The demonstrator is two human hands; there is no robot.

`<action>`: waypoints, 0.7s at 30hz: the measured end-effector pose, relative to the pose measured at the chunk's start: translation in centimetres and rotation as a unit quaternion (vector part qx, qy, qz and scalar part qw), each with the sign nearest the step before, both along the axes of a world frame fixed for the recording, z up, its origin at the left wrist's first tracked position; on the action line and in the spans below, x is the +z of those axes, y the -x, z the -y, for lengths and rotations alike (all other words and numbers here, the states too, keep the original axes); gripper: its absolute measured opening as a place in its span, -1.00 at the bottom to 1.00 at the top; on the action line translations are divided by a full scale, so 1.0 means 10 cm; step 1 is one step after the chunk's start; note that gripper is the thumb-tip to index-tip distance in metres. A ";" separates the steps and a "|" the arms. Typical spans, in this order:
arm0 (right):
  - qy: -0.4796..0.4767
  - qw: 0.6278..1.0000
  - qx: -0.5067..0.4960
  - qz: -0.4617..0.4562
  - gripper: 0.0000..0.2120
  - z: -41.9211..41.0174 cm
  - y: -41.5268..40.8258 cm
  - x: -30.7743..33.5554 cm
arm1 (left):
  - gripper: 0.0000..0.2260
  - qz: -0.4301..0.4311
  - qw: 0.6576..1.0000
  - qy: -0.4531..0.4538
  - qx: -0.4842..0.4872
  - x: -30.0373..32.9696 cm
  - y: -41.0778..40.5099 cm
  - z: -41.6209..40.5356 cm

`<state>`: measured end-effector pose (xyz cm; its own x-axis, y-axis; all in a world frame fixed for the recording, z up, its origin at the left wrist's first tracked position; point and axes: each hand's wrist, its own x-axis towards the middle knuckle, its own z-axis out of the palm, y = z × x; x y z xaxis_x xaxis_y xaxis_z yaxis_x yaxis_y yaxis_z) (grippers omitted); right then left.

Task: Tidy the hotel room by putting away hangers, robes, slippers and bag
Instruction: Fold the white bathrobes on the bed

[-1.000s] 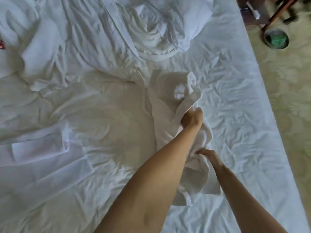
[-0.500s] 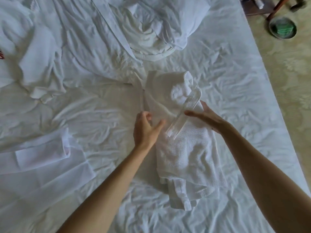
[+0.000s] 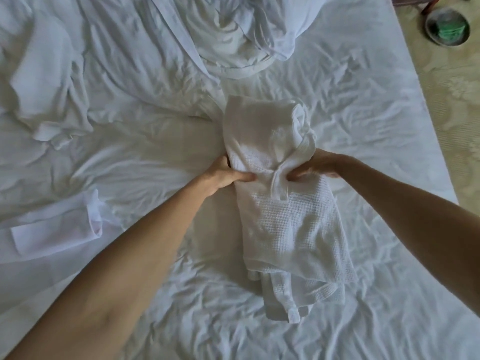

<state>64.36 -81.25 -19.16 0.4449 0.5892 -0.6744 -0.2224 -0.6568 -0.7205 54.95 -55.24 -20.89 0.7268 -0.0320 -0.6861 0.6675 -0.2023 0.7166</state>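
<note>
One wide rumpled bed (image 3: 363,105) carries everything; at its middle lies the folded waffle robe (image 3: 288,219). Left hand (image 3: 223,175) grips the robe's left edge, right hand (image 3: 315,165) pinches its right side, fingers curled into cloth.

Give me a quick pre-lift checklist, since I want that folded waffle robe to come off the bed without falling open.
1. Left hand grips the waffle robe at its left edge: ok.
2. Right hand grips the right edge: ok.
3. Folds tidy: not ok, a strip sticks out mid-robe and layers poke out at the near end.
4. Robe free of the crumpled duvet: ok, they lie apart.
5. Anything trapped beneath the robe: cannot tell.
6. Other white garment on the bed sheet clear of the lift: ok, it lies well left.
</note>
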 end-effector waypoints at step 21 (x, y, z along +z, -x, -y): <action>-0.059 0.732 0.316 0.600 -0.51 1.03 1.83 0.05 | -0.65 0.499 0.691 -0.304 -0.426 0.11 1.64 0.21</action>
<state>46.09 -91.52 -18.62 0.2890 0.9559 0.0515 0.9393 -0.2728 -0.2080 38.55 -57.33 -19.78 0.7421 -0.6669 0.0679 -0.6450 -0.6827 0.3433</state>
